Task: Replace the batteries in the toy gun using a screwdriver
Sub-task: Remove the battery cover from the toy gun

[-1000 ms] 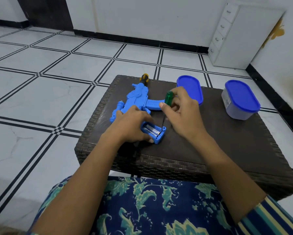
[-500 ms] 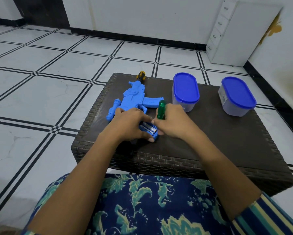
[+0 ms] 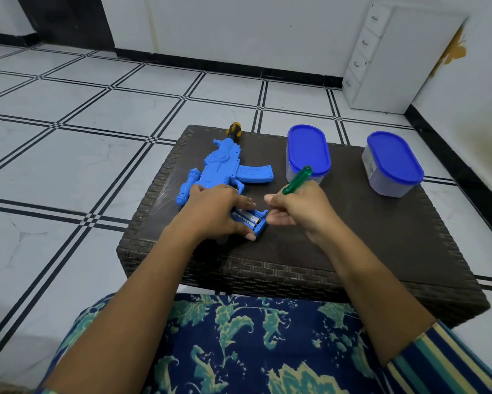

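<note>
the toy gun lies flat on the wicker surface, its grip mostly hidden under the left hand, which clasps it between thumb and fingers; batteries show partly. the right hand is fisted round the green screwdriver, blade hidden.

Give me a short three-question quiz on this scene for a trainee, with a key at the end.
1. Multiple choice: what does the right hand grip? A) a battery B) the green-handled screwdriver C) a container lid
2. True or false: the battery compartment of the toy gun is closed by its cover.
3. Fill in: ___ blue-lidded containers stand on the table.
Key: 1 B; 2 false, the batteries show inside it; 3 two.
</note>
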The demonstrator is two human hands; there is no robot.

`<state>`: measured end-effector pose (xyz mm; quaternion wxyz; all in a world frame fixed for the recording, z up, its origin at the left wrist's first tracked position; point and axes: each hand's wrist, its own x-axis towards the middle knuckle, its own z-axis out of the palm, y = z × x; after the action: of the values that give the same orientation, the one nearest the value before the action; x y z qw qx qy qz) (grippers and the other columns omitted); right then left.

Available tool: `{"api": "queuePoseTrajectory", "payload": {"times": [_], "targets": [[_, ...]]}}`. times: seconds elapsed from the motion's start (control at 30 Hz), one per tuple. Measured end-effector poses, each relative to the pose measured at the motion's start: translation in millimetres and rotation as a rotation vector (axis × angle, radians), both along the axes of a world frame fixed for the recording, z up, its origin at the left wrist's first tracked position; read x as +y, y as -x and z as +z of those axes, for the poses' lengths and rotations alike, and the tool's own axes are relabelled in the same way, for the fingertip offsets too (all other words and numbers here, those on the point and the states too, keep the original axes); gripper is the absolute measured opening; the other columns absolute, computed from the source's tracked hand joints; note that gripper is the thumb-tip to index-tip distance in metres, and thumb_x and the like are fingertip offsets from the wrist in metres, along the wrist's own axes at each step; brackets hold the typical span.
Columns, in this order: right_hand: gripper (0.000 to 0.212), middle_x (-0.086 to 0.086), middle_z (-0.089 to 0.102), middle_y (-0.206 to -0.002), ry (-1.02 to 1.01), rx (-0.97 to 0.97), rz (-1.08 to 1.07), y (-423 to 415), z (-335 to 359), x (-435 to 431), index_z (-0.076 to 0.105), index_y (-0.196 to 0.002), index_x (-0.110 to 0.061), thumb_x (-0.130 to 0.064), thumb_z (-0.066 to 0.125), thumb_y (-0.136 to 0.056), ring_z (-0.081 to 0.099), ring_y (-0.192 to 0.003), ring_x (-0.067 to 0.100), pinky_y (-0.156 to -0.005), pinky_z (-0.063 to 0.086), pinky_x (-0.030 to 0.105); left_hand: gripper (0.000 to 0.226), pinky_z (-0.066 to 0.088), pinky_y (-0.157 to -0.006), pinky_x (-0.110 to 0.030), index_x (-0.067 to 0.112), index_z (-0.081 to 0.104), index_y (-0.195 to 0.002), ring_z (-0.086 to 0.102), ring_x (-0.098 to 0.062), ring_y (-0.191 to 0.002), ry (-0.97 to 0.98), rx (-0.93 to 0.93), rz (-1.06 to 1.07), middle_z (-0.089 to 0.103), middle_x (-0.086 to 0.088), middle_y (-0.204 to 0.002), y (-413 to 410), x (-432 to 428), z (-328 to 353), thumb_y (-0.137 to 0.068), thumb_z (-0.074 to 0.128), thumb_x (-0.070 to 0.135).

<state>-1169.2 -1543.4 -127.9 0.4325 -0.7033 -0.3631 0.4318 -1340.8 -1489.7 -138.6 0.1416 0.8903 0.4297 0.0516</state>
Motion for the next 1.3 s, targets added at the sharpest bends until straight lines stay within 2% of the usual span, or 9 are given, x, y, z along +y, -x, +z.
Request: {"api": "queuePoseTrajectory", "payload": {"times": [0.1,0.23,0.4,0.57,0.73,0.87,1.07,1.17,1.3], "targets": [[0.008,0.018,0.067,-0.082,0.000,0.178,-0.031,-5.8,0.1,-4.4,0.064,-0.090,0.006,0.000,0.069,-0.087,0.067,-0.063,0.023,-0.058,0.061,0.029,0.073,0.022,-0.091,-0.039,0.041,0.058,-0.128,0.038,-0.006,-0.134,0.007,-0.002,-0.006,0.052,0.021,-0.137,-0.2,1.3,-0.6,-0.061,0.074,0.066],[0.005,0.015,0.067,-0.078,0.029,0.333,-0.060,-10.8,-0.7,-6.8,0.064,-0.085,0.003,0.001,0.066,-0.089,0.069,-0.063,0.023,-0.063,0.063,0.032,0.074,0.023,-0.090,-0.040,0.043,0.058,-0.127,0.039,-0.006,-0.133,0.010,0.008,-0.009,0.053,0.023,-0.135,-1.1,4.1,-0.8,-0.059,0.074,0.068],[0.004,0.016,0.067,-0.079,0.043,0.432,-0.083,-11.7,-1.1,-6.4,0.065,-0.086,0.004,0.002,0.065,-0.089,0.070,-0.060,0.022,-0.061,0.062,0.030,0.057,0.024,-0.087,-0.038,0.049,0.063,-0.116,0.049,-0.007,-0.120,0.050,-0.047,0.020,0.061,0.022,-0.123,-3.5,4.6,-2.4,-0.065,0.063,0.076],[0.004,0.015,0.067,-0.078,0.047,0.482,-0.080,-11.8,-0.8,-5.9,0.065,-0.086,0.004,0.002,0.064,-0.089,0.071,-0.059,0.022,-0.062,0.063,0.031,0.029,0.024,-0.085,-0.038,0.052,0.065,-0.108,0.051,-0.006,-0.113,0.030,-0.074,0.050,0.064,0.022,-0.116,-5.5,3.6,0.4,-0.080,0.063,0.059],[0.005,0.015,0.066,-0.081,-0.015,0.590,-0.088,-13.0,3.2,-6.5,0.062,-0.089,0.006,0.002,0.061,-0.091,0.071,-0.058,0.020,-0.062,0.062,0.029,0.023,0.030,-0.086,-0.041,0.050,0.068,-0.101,0.045,-0.006,-0.092,0.006,-0.092,0.073,0.062,0.016,-0.089,-7.8,2.8,5.2,-0.079,0.067,0.056],[0.006,0.015,0.067,-0.082,-0.030,0.604,-0.080,-11.2,5.8,-6.3,0.063,-0.092,0.007,0.001,0.061,-0.091,0.071,-0.063,0.021,-0.062,0.062,0.029,0.023,0.030,-0.085,-0.040,0.041,0.070,-0.103,0.050,-0.011,-0.093,-0.043,-0.072,0.098,0.057,0.014,-0.085,-10.2,2.4,2.7,-0.083,0.065,0.052],[0.009,0.015,0.066,-0.078,-0.144,0.600,-0.121,-22.7,15.7,-3.2,0.064,-0.092,0.005,-0.004,0.063,-0.092,0.069,-0.065,0.020,-0.064,0.062,0.029,0.015,0.031,-0.089,-0.041,0.041,0.069,-0.100,0.054,-0.009,-0.104,-0.053,-0.152,0.099,0.062,0.021,-0.096,-11.5,-0.1,2.7,-0.089,0.060,0.047],[0.011,0.014,0.067,-0.074,-0.221,0.582,-0.228,-37.6,18.8,-4.9,0.065,-0.091,0.005,-0.006,0.065,-0.091,0.068,-0.061,0.019,-0.064,0.062,0.028,0.016,0.029,-0.101,-0.052,0.038,0.069,-0.100,0.055,-0.008,-0.110,-0.089,-0.191,0.069,0.065,0.022,-0.107,-19.4,-2.2,4.2,-0.088,0.061,0.046],[0.010,0.011,0.067,-0.072,-0.297,0.475,-0.384,-56.7,18.5,-11.5,0.065,-0.090,0.001,-0.008,0.067,-0.090,0.067,-0.062,0.018,-0.069,0.063,0.030,0.018,0.016,-0.106,-0.067,0.034,0.068,-0.105,0.049,-0.011,-0.118,-0.260,0.020,-0.038,0.062,0.016,-0.117,-51.2,-12.6,-1.5,-0.094,0.054,0.033]]}}
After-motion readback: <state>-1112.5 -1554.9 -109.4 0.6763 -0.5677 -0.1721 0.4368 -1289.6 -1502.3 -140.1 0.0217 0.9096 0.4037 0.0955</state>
